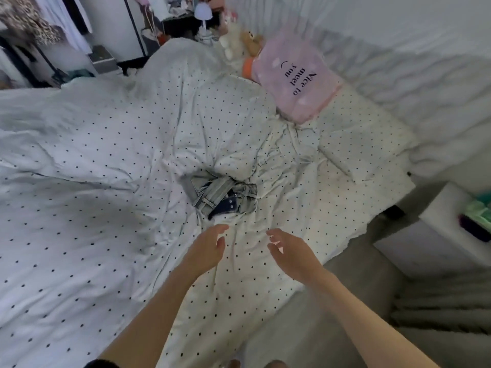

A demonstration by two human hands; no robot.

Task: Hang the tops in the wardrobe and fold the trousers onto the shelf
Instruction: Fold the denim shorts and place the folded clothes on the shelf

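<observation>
A crumpled pale denim garment (225,195) with a dark belt through it lies bunched in the middle of the dotted white duvet (87,213). Just in front of it, both my hands hover over the bedding and hold nothing. My left hand (208,248) has relaxed, slightly bent fingers a short way below the denim. My right hand (288,251) is beside it, fingers loosely curved, palm facing left. At the far top left, clothes hang on a black rail (47,25).
A pink pillow (295,78) with printed words lies at the bed's head, with plush toys (240,39) and a white lamp (203,15) behind it. A white cabinet (449,216) stands at the right of the bed. Grey floor shows at lower right.
</observation>
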